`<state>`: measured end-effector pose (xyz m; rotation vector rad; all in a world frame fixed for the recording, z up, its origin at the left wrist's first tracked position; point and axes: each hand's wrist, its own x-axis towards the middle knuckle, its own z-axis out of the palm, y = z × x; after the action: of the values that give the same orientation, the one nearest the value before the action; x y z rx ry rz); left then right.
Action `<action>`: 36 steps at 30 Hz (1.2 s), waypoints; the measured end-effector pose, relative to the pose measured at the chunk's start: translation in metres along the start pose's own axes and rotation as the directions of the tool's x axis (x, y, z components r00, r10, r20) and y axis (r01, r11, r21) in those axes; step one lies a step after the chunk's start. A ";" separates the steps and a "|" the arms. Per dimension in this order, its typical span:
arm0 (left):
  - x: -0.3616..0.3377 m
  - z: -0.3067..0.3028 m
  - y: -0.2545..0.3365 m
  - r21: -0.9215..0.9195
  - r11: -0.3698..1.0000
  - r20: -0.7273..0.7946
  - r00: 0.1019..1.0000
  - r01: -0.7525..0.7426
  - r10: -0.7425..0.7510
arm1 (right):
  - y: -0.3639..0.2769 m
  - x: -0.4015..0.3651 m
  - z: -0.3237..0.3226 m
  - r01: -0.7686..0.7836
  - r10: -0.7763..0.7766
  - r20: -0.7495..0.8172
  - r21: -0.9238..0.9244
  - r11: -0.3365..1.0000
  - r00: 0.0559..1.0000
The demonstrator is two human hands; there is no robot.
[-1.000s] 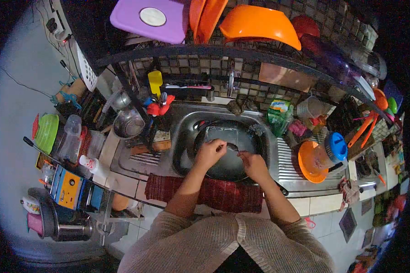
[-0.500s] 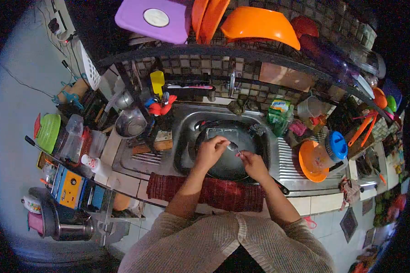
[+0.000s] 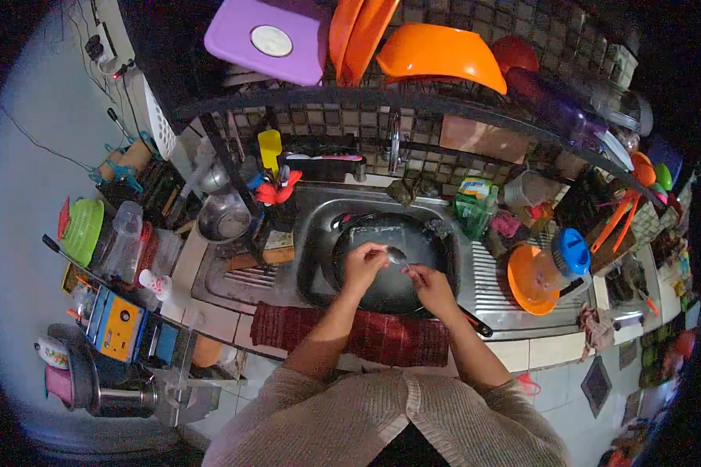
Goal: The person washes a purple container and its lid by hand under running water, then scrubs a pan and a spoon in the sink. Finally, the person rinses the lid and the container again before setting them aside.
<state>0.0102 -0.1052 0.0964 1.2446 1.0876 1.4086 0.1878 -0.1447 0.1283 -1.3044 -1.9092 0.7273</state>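
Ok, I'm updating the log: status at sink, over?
Right hand gripping spoon. Left hand at its bowl end. Dark pan below, in sink. Nothing visibly blocking.

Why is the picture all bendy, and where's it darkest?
In the head view, the black shelf bows, probably from a wide lens; in the head view, the corners are darkest; also in the head view, shadows look grainy, but the spoon shines palely.

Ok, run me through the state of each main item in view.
Metal spoon: held, not set down.
Left hand: fingertips at the spoon's bowl.
Right hand: closed on the spoon's handle.
Black frying pan: face up in the sink, contents unclear.
Maroon cloth: spread along the counter's front edge.
Clear container: blue lid on.
Faucet: no running stream visible.
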 end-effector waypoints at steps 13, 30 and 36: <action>-0.007 0.014 0.017 -0.278 0.940 0.052 0.980 0.200 -0.193 | -0.004 -0.001 0.001 -0.069 0.069 -0.028 0.004 0.998 0.997; 0.005 -0.017 -0.093 0.655 0.756 -0.064 0.996 -0.005 0.062 | 0.044 -0.009 0.026 -0.001 0.156 0.230 -0.560 0.828 0.960; 0.007 -0.023 -0.228 0.855 0.469 0.301 0.948 -0.220 -0.105 | 0.091 0.013 0.049 0.109 0.405 0.413 -0.798 0.593 0.816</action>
<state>0.0069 -0.0596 -0.1284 2.1800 1.6292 0.5403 0.1953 -0.1054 0.0323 -1.9859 -2.8345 0.3098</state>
